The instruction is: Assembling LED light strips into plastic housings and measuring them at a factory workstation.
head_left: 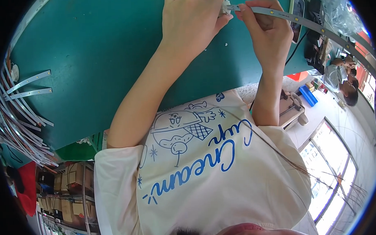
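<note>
The left hand point(193, 18) is over the far side of the green desk point(111, 45), its grip pinching a small white piece point(226, 6) between thumb and fingers. The right hand point(274, 33) is just beside it, its grip pressed together on a light strip point(307, 22) near one end, thumb against the fingers. That end points left and meets the white piece; whether it sits inside cannot be told. From the right hand the strip, dotted with small yellowish squares, runs off to the right and bends down toward the rim of the view. A screen device point(298, 15) lies just right of the right hand, with a black box point(315, 10) beside it, a black cable point(298, 48) nearby and clear plastic point(343, 12) farther right. A few white scraps point(226, 44) lie on the desk below the hands. Well apart, at the desk's left edge, is a heap of similar strips point(22, 119), two of them jutting toward the middle. A blue bin point(308, 95) stands to the lower right, near another person point(338, 81); shelves with boxes point(72, 181) stand at lower left.
</note>
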`<state>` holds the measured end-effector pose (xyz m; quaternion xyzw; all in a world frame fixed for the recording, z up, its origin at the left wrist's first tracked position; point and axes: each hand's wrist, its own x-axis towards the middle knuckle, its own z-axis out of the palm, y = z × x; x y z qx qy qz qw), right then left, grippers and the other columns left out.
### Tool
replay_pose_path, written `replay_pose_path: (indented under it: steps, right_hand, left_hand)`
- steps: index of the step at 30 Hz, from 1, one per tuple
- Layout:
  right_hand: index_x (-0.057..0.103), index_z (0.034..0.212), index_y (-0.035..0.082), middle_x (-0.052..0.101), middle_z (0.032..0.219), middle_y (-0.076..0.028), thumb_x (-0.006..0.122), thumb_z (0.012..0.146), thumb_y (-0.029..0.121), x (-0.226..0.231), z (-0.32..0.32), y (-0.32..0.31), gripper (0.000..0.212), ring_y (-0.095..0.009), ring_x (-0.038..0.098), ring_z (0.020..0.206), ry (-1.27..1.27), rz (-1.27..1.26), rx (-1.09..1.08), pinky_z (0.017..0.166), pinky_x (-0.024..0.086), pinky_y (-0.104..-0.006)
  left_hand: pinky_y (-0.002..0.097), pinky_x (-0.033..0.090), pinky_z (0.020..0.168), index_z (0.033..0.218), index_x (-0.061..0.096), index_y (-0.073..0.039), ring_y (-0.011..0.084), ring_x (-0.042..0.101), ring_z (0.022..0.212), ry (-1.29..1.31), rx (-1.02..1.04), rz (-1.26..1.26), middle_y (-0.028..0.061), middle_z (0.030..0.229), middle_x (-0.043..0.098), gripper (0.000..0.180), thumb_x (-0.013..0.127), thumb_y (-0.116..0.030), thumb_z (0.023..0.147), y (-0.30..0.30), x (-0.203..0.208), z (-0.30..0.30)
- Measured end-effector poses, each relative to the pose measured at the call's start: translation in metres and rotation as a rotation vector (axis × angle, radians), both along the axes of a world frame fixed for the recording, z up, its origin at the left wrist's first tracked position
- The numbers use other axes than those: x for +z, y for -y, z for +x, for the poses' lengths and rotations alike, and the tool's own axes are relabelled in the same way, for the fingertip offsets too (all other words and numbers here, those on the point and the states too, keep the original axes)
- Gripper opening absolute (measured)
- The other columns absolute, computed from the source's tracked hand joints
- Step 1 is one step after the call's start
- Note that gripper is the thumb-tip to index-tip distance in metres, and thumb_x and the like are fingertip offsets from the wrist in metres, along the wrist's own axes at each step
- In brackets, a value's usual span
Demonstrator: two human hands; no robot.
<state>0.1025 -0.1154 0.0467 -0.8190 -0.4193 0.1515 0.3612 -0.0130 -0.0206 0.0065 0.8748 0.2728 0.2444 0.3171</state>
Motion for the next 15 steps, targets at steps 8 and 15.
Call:
replay_pose_path:
  steps: [8, 15]
  right_hand:
    - [0.059, 0.092, -0.002, 0.069, 0.078, -0.012, 0.066, 0.083, 0.006, -0.002, -0.015, -0.005, 0.014, -0.014, 0.068, 0.076, 0.018, 0.029, -0.117, 0.068, 0.052, -0.0192]
    - [0.06, 0.08, -0.001, 0.063, 0.074, -0.016, 0.058, 0.081, 0.009, 0.019, -0.027, -0.021, 0.011, -0.025, 0.066, 0.069, 0.206, -0.18, -0.147, 0.059, 0.051, -0.0323]
  left_hand:
    - [0.0356, 0.034, 0.067, 0.087, 0.05, -0.01, 0.0215, 0.052, 0.074, 0.027, 0.004, 0.026, 0.0035, 0.073, 0.054, 0.028, 0.069, -0.027, 0.074, 0.001, -0.003, 0.001]
    - [0.0356, 0.034, 0.066, 0.086, 0.048, -0.012, 0.0212, 0.052, 0.072, 0.043, 0.016, 0.038, 0.0034, 0.072, 0.054, 0.027, 0.068, -0.026, 0.075, 0.003, -0.006, 0.004]
